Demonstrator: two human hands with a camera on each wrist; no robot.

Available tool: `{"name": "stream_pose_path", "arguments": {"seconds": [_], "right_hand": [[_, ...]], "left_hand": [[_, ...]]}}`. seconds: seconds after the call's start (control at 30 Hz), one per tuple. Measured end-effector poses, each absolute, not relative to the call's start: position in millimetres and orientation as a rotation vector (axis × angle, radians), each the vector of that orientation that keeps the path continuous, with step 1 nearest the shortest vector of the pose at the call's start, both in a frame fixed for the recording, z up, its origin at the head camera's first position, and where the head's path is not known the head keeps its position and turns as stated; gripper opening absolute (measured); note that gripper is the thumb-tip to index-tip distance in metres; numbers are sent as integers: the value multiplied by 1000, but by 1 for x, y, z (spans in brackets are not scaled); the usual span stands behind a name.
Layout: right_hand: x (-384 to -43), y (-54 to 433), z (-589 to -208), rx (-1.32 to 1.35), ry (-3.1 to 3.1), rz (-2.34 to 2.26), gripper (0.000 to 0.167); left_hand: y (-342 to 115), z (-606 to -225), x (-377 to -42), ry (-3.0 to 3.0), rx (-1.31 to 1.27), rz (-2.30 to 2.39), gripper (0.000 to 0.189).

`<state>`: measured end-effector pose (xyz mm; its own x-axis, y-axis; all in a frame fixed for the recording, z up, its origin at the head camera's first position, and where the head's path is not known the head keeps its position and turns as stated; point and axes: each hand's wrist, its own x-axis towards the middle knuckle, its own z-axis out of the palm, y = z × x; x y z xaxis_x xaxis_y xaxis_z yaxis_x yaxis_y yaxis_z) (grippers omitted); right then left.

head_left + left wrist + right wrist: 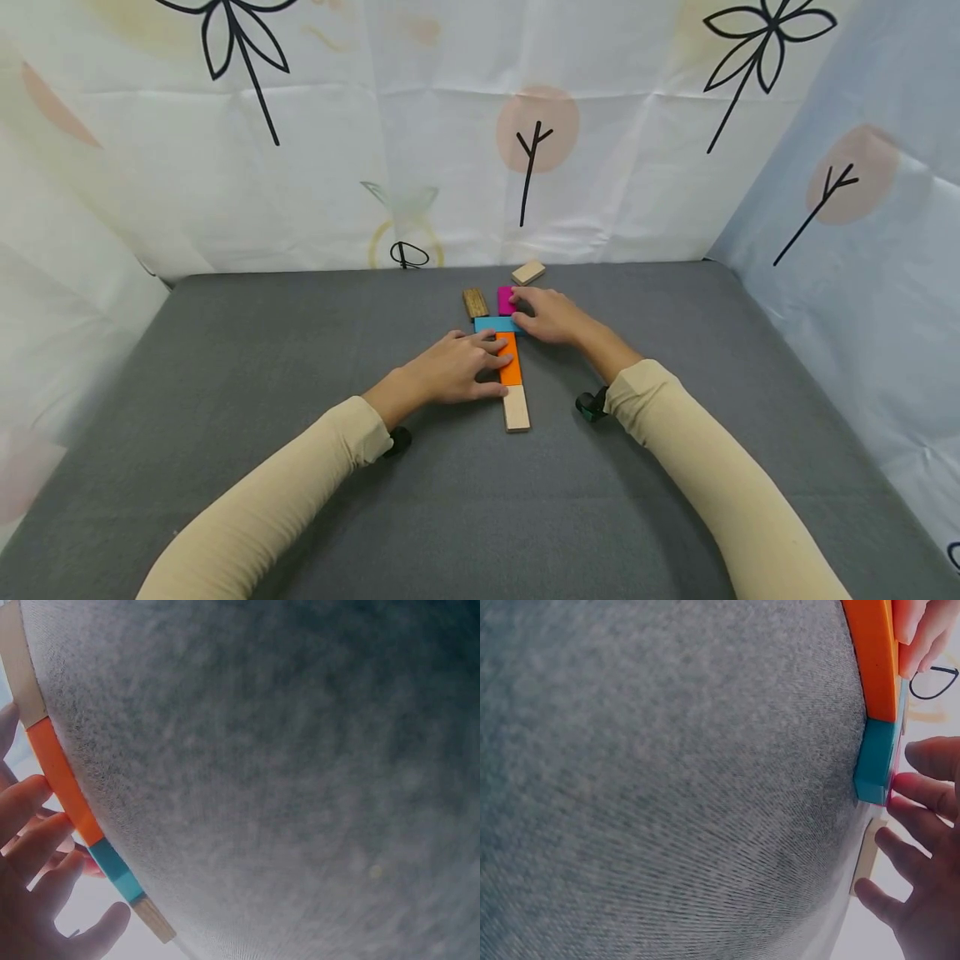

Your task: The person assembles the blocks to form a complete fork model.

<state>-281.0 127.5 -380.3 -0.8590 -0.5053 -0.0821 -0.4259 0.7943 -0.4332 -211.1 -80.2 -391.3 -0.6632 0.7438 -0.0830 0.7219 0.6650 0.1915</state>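
A row of flat blocks lies on the grey table. A pale wooden block [516, 410] is nearest, then an orange block [511, 371], then a blue block [491, 324] set crosswise. Beyond the blue one are a brown wooden block [475, 303] at left and a magenta block [506, 300] at right. My left hand [459, 367] has its fingers spread, tips along the orange block's left side and thumb by the pale block. My right hand [553, 317] reaches in from the right, index fingertip at the magenta block and thumb at the blue block's right end.
Another pale wooden block [528, 272] lies near the back edge of the grey table [315, 333], just past the right hand. White printed cloth [450, 125] hangs behind the table and along its sides.
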Motion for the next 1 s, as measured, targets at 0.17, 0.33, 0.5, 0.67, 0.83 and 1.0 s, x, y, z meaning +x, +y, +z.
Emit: {"name": "stream_pose_path", "arguments": {"seconds": [0.17, 0.33, 0.5, 0.67, 0.83, 1.0], "right_hand": [[-282, 128, -380, -732, 2761, -644, 39], [-282, 130, -379, -774, 2755, -652, 39], [-280, 128, -377, -805, 2746, -641, 39], [-280, 127, -377, -811, 2741, -604, 40], [-279, 127, -378, -801, 2735, -598, 42], [-279, 127, -378, -795, 2733, -592, 42]], "left_hand": [[-81, -392, -211, 2726, 1201, 211, 58], [-81, -391, -211, 2722, 1199, 212, 58], [-82, -391, -211, 2726, 1205, 214, 58], [-82, -391, -210, 2727, 1205, 208, 58], [-81, -391, -209, 2732, 1197, 206, 58], [-81, -390, -208, 2729, 1188, 198, 58]]}}
